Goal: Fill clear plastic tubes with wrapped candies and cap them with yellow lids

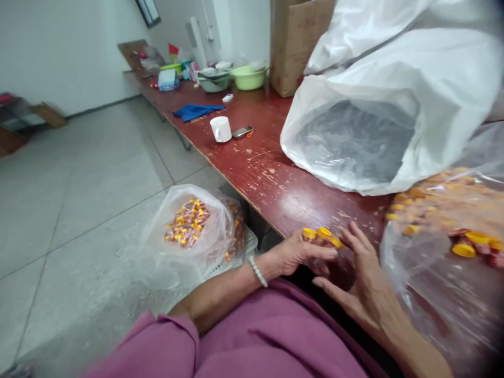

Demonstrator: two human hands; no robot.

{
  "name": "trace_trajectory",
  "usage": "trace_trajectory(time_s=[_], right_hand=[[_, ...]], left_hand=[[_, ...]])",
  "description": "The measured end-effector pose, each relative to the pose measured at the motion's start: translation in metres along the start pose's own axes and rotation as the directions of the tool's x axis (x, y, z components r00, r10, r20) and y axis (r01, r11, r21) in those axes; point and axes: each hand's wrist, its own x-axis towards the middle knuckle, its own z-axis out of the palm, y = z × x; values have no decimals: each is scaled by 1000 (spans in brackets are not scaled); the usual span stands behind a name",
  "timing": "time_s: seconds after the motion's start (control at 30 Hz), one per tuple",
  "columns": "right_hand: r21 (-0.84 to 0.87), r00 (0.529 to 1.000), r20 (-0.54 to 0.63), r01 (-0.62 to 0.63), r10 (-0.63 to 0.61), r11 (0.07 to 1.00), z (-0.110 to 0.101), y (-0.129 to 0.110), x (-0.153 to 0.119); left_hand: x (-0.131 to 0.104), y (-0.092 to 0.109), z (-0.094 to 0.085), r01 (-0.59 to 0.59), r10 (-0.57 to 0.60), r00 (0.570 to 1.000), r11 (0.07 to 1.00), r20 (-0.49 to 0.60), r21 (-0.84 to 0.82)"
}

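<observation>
Near the front edge of the red table, my left hand, with a beaded bracelet on its wrist, is closed around a few small red pieces with yellow caps. My right hand is just to the right of them, fingers and thumb spread, with nothing seen between them. On the right, a clear plastic bag holds many more yellow-capped pieces. Another clear bag of the same pieces stands low on the left, by a white basket.
A big white sack lies open on the red table. Farther back are a white mug, a phone-like device, a blue cloth, green basins and a cardboard box.
</observation>
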Motion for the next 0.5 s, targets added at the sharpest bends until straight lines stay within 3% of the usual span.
trace_trajectory(time_s=[0.07,0.13,0.2,0.27,0.37,0.5], right_hand=[[29,996,-17,-87,88,996,0,-2,-2],[-13,988,-39,-152,152,988,-3,0,-6],[-74,984,-47,-176,173,982,-8,4,-10],[-100,983,-55,-178,173,979,-11,9,-14],[-125,989,-59,-144,138,982,-10,11,-15],[-113,998,-30,-57,54,992,-6,9,-13]], left_hand=[[-23,20,-29,-68,83,983,993,-164,97],[-49,44,-66,-187,230,895,971,-383,146],[-76,66,-109,-276,296,745,953,-598,128],[-101,82,-153,-341,215,550,940,-807,19],[-127,90,-207,-359,114,418,932,-901,-49],[-142,85,-246,-441,3,274,889,-962,-123]])
